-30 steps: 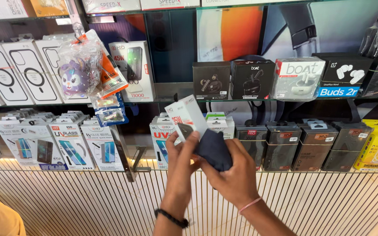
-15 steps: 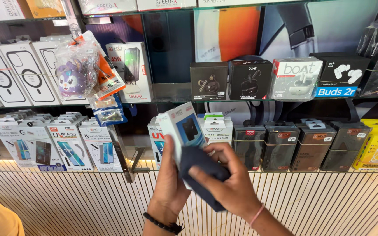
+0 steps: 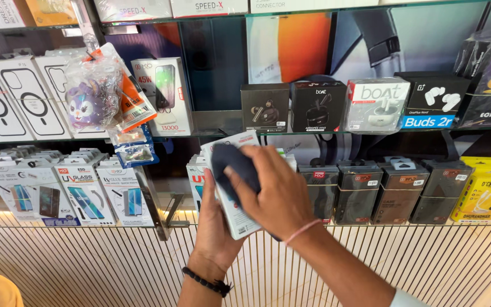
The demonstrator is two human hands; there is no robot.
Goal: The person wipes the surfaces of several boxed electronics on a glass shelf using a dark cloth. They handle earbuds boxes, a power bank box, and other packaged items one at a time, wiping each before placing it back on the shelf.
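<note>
From the head camera, the left hand (image 3: 216,227) comes up from below and grips a flat white box (image 3: 235,210) from behind, its fingers curled around the box's left edge and back while the palm supports the lower part. The box stands nearly upright, tilted a little to the left, in front of the lower shelf of packaged goods. The right hand (image 3: 274,196) lies over the box's front face with a dark blue cloth (image 3: 233,165) bunched under it; the fingers are bent and partly closed, pressing the cloth flat against the upper part of the box. How tightly the thumb pinches the cloth is hard to tell, as the hand's back hides it. A thin pink band (image 3: 302,230) circles the right wrist, and a black bead bracelet (image 3: 207,281) the left.

Behind the hands, a row of dark boxes (image 3: 370,190) stands on the lower shelf, with a yellow box (image 3: 481,196) at the right end. To the left stand white screen-protector packs (image 3: 80,190). On the glass shelf above, earbud boxes (image 3: 319,105) sit side by side, and a clear bag with a purple plush toy (image 3: 89,105) hangs at upper left.
</note>
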